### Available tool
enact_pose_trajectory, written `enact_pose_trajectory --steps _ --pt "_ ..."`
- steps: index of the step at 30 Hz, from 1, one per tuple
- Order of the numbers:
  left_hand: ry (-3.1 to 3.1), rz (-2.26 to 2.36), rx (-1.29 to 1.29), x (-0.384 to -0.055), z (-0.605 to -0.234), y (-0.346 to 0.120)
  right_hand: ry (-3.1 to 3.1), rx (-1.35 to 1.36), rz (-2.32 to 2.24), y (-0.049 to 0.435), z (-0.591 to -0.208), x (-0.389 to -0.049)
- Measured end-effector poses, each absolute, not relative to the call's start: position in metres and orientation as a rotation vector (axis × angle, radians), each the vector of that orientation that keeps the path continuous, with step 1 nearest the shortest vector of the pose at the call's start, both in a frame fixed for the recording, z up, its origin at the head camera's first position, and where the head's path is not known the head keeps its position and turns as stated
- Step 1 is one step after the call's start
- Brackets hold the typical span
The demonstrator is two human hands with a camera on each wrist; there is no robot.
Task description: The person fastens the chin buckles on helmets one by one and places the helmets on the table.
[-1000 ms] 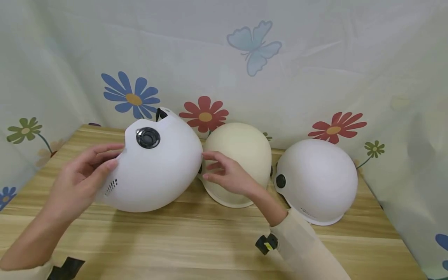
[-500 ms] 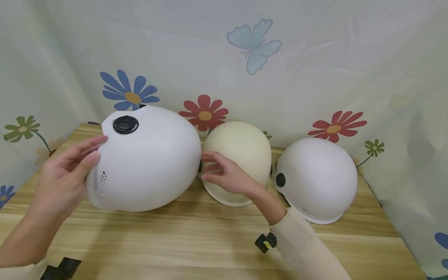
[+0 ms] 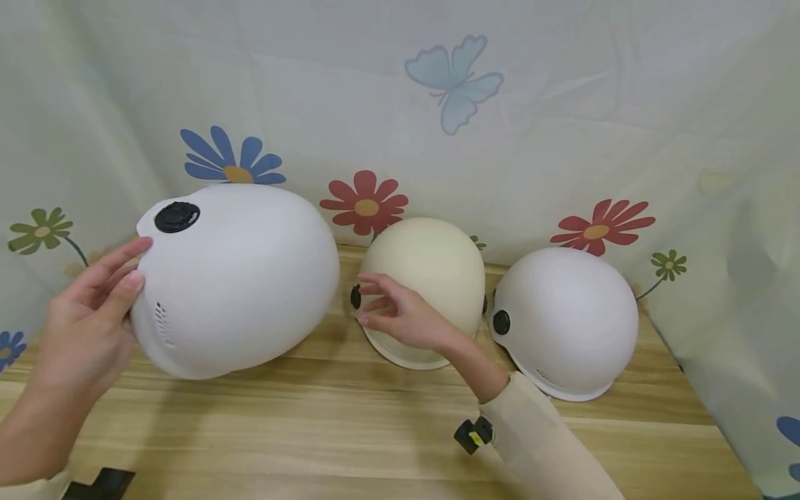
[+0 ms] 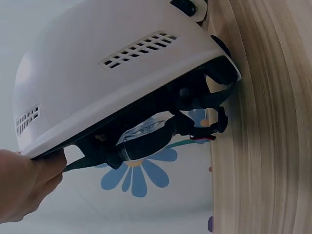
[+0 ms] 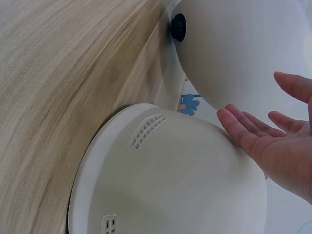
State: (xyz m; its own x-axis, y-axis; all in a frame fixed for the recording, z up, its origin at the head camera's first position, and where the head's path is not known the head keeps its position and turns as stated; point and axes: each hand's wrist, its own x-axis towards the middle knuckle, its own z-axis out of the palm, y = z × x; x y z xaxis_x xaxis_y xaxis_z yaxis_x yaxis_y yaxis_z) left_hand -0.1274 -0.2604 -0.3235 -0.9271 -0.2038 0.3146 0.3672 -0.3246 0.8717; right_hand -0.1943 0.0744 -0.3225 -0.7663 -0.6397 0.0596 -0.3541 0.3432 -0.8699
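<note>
My left hand (image 3: 87, 326) grips the rim of a white helmet (image 3: 244, 278), thumb outside and fingers under the edge in the left wrist view. This helmet is tilted, with a black round disc (image 3: 178, 217) on its side and vent slots (image 4: 141, 49). Dark straps (image 4: 151, 146) hang inside it; its far rim is close to the table, contact unclear. My right hand (image 3: 406, 312) holds nothing, its fingers relaxed before the left side of a cream helmet (image 3: 437, 257). I cannot tell whether the fingertips touch the cream shell.
Another white helmet (image 3: 569, 319) stands right of the cream one on the wooden table (image 3: 350, 444). A flower-printed cloth (image 3: 312, 83) hangs behind and at both sides. Black devices (image 3: 473, 435) are worn at the sleeves.
The held white helmet has moved left and turned, showing more of its shell top. A gap has opened between it and my right hand, which has stayed nearly still.
</note>
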Motion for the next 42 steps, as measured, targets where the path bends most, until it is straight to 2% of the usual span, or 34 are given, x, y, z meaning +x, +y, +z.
enact_pose_trajectory --steps 13,22,32,42 --pt "-1.708 -2.28 -0.193 -0.128 -0.33 -0.273 2.311 -0.881 -1.385 0.077 -0.327 -0.195" --pt "-1.575 -2.384 -0.297 -0.128 -0.333 -0.275 2.323 -0.896 -1.374 0.078 -0.328 -0.193" --pt "-1.585 -2.366 -0.288 -0.126 -0.336 -0.276 2.326 -0.894 -1.371 0.078 -0.328 -0.192" --pt "-1.679 -2.367 -0.422 -0.129 -0.346 -0.306 2.316 -0.898 -1.372 0.078 -0.328 -0.193"
